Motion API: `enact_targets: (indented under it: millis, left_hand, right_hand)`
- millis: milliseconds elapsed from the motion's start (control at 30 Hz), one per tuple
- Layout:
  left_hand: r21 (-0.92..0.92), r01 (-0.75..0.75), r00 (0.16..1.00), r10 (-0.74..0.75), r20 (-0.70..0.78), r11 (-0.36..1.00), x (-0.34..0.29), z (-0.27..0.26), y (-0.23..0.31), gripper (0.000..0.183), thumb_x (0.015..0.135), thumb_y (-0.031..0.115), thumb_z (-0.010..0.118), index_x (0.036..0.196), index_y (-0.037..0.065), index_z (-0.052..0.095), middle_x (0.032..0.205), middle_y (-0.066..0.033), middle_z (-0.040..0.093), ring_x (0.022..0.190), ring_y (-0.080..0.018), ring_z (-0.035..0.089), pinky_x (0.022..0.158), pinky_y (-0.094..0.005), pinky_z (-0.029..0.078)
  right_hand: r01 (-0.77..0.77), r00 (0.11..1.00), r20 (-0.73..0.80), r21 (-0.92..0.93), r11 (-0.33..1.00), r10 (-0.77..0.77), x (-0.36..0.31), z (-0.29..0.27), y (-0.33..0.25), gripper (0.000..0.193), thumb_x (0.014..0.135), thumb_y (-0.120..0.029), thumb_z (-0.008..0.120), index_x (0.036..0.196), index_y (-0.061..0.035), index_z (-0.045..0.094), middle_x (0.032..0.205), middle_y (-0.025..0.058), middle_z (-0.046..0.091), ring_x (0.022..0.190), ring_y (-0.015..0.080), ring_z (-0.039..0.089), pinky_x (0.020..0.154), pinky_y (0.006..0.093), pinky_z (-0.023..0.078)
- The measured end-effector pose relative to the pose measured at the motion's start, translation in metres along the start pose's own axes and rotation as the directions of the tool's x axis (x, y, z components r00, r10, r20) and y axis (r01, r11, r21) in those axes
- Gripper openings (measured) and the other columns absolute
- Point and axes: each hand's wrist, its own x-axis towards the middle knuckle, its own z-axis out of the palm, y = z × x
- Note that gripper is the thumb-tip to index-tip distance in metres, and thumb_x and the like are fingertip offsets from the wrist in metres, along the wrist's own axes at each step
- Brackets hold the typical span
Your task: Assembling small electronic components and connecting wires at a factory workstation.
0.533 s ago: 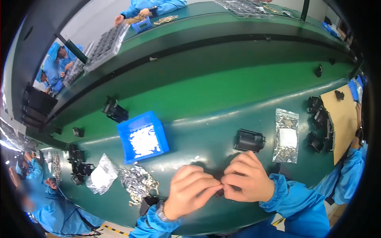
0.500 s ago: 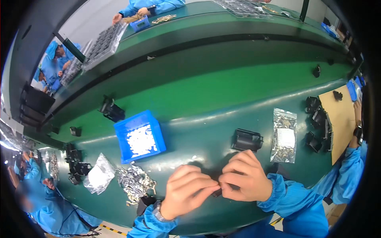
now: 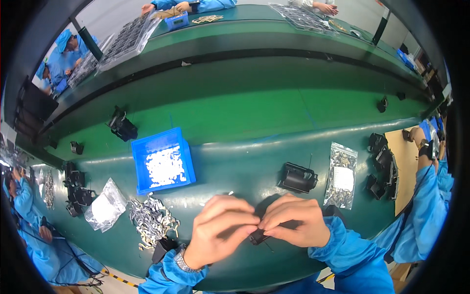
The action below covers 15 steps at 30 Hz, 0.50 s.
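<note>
My left hand (image 3: 220,231) and my right hand (image 3: 295,221) meet at the fingertips, low in the middle of the table. Both are closed, thumbs and fingers pinched at a small black plastic part (image 3: 257,237). Most of that part is hidden beneath my fingers, and a thin wire sticks out below it. Whether a smaller piece lies between the fingertips I cannot tell. Beyond my right hand a black plastic housing (image 3: 298,177) lies on its side, with a thin wire rising from it. Left of my left wrist lies a pile of small metal clips (image 3: 152,223).
A blue bin (image 3: 189,169) holds small white pieces. Clear bags lie at left (image 3: 105,206) and right (image 3: 341,177), the right one full of metal parts. Black housings cluster at both sides (image 3: 78,188). Co-workers in blue sit around, one close at right beside a cardboard sheet (image 3: 404,161).
The view has shifted a little. My fingertips have tilted over the black part, and more of it shows, with its wire. At right, the co-worker's hand has come over the cardboard to a black part.
</note>
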Motion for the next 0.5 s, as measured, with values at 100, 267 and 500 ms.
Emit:
enact_targets:
  millis: [100,267,500]
  left_hand:
    - [0.081,0.031,0.999,-0.03,-0.013,0.996,-0.007,-0.012,-0.009,0.056,0.07,0.026,0.099,0.117,0.006,0.075,0.118,-0.0139,0.072,0.106,-0.0332,0.069,0.092,-0.0432,0.054]
    - [0.213,0.018,0.95,-0.083,0.301,0.977,-0.01,-0.005,-0.012,0.068,0.067,0.042,0.099,0.122,0.014,0.072,0.119,-0.0041,0.07,0.114,-0.0308,0.062,0.098,-0.0451,0.046]
    - [0.287,-0.094,0.95,0.0,0.312,0.953,-0.015,-0.002,-0.018,0.07,0.06,0.033,0.094,0.126,0.018,0.074,0.115,0.0025,0.07,0.111,-0.0251,0.06,0.089,-0.0424,0.042]
  right_hand:
    - [0.042,0.994,0.095,0.037,0.998,-0.046,0.015,-0.023,-0.01,0.013,0.085,-0.009,0.089,0.096,-0.0067,0.084,0.096,0.0029,0.083,0.093,0.0217,0.075,0.084,0.0352,0.055]
    - [0.093,0.962,0.258,-0.001,0.996,-0.089,0.018,-0.05,-0.005,0.011,0.084,-0.013,0.089,0.095,-0.0117,0.085,0.098,-0.0014,0.083,0.091,0.0192,0.073,0.082,0.0333,0.051]
    - [0.216,0.863,0.498,-0.207,0.954,-0.087,0.023,-0.037,-0.012,0.02,0.074,-0.019,0.081,0.094,-0.0176,0.086,0.098,-0.0127,0.079,0.091,0.0171,0.064,0.081,0.0327,0.046]
